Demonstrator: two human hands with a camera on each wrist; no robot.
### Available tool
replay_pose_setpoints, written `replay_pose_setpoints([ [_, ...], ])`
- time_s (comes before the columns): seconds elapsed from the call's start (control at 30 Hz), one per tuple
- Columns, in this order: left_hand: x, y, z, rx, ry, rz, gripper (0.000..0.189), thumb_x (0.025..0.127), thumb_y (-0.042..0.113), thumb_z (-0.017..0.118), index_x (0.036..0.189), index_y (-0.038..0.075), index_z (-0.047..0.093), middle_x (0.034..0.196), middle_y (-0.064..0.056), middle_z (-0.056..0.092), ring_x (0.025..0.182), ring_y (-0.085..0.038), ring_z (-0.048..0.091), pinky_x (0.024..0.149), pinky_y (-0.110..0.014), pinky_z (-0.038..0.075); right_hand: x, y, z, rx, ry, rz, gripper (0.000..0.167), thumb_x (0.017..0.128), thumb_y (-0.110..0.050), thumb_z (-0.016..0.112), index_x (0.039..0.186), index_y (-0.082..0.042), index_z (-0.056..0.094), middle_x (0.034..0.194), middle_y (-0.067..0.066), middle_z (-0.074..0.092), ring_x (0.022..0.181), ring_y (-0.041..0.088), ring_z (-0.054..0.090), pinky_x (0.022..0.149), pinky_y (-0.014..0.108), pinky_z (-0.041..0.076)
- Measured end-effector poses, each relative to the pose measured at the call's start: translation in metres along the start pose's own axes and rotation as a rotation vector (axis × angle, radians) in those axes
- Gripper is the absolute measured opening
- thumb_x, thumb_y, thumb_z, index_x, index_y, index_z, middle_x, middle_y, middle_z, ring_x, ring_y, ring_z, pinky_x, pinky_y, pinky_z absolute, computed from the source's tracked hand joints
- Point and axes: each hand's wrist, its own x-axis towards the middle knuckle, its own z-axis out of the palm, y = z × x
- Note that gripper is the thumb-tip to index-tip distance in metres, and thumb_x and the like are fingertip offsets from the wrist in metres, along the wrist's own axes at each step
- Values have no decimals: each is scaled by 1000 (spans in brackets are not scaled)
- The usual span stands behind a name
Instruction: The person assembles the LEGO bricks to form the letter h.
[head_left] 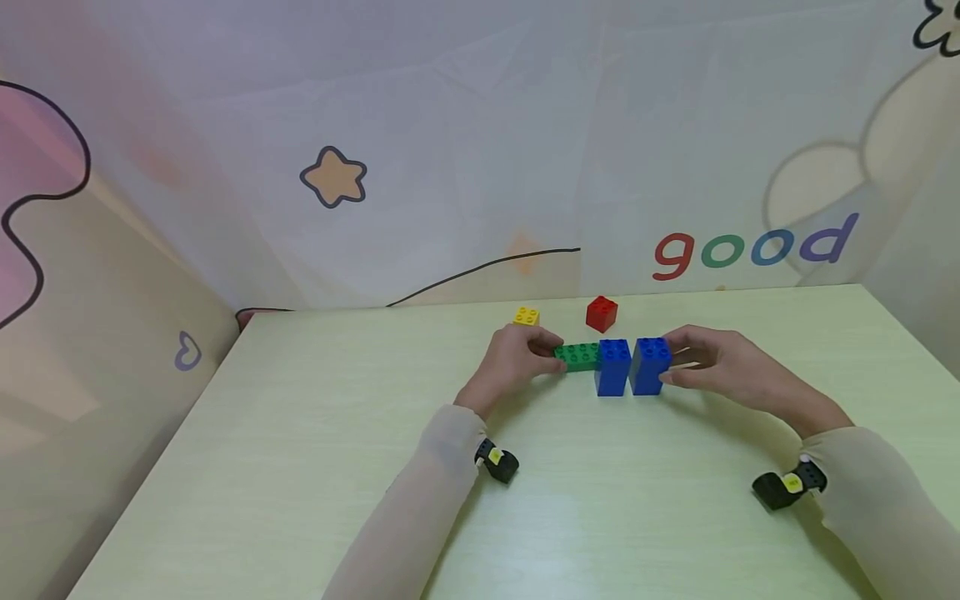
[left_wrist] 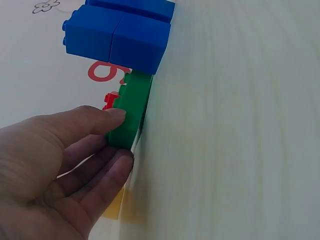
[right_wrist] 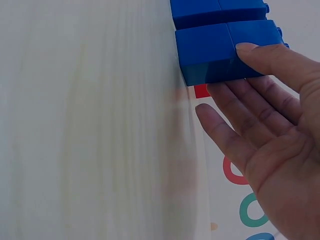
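Note:
My left hand point(head_left: 513, 358) pinches the left end of a long green toy brick point(head_left: 577, 358), thumb on its near side. At the green brick's right end, a blue stack of two bricks point(head_left: 612, 375) stands upright. Just to its right, across a narrow gap, is a second two-brick blue stack point(head_left: 647, 375), leaning slightly. My right hand point(head_left: 720, 367) holds this second stack from the right. In the right wrist view, the thumb point(right_wrist: 260, 54) lies on the near face of the second stack, and the other fingers reach behind it.
Behind the green brick and the blue stacks, a red brick point(head_left: 601, 315) sits near the table's back edge. A yellow brick point(head_left: 527, 316) is just beyond my left hand, partly hidden by it. A printed backdrop point(head_left: 465, 150) rises behind the pale table point(head_left: 300, 467).

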Motion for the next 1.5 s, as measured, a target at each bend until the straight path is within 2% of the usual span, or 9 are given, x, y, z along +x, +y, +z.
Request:
replay_pose_setpoints([
  [0.3, 0, 3, -6, -66, 72, 56, 29, 94, 11, 83, 122, 7, 79, 109, -2, 78, 97, -13, 72, 88, -27, 59, 1, 0, 1, 2, 1, -1, 48, 103, -17, 73, 144, 2, 56, 137, 23, 63, 127, 46, 62, 101, 57, 55],
  [0.6, -3, 19, -8, -119, 138, 142, 32, 96, 11, 81, 127, 8, 77, 120, -7, 76, 107, -18, 74, 86, -25, 60, 1, -1, 0, -2, -2, 7, 48, 103, -17, 73, 144, 2, 56, 138, 24, 62, 128, 46, 62, 101, 58, 55],
  [0.8, -7, 32, -7, -153, 139, 228, 33, 96, 7, 80, 128, 3, 75, 122, -12, 75, 111, -26, 74, 86, -25, 61, 1, -2, -2, -3, 0, 9, 48, 103, -20, 74, 143, 1, 57, 137, 23, 63, 128, 46, 62, 101, 58, 55],
  [0.9, -9, 38, -5, -171, 132, 251, 33, 96, 6, 80, 128, 2, 75, 122, -12, 74, 109, -27, 74, 85, -24, 61, 0, -3, -2, 2, 0, 24, 48, 103, -21, 74, 143, -1, 58, 138, 22, 63, 129, 46, 61, 102, 58, 55],
  [1.1, -14, 47, 1, -179, 94, 263, 32, 95, 6, 81, 127, 3, 75, 123, -8, 71, 106, -17, 74, 85, -22, 60, 0, -1, -2, 2, -6, 9, 50, 103, -21, 73, 144, 1, 56, 138, 23, 62, 128, 46, 61, 101, 58, 55],
  [1.5, -17, 51, 10, -127, 52, 258, 32, 96, 9, 81, 128, 6, 76, 121, -2, 74, 104, -10, 73, 86, -19, 58, -2, -4, -3, 14, -8, 9, 48, 103, -22, 73, 144, -1, 57, 136, 21, 64, 128, 46, 62, 102, 58, 55],
])
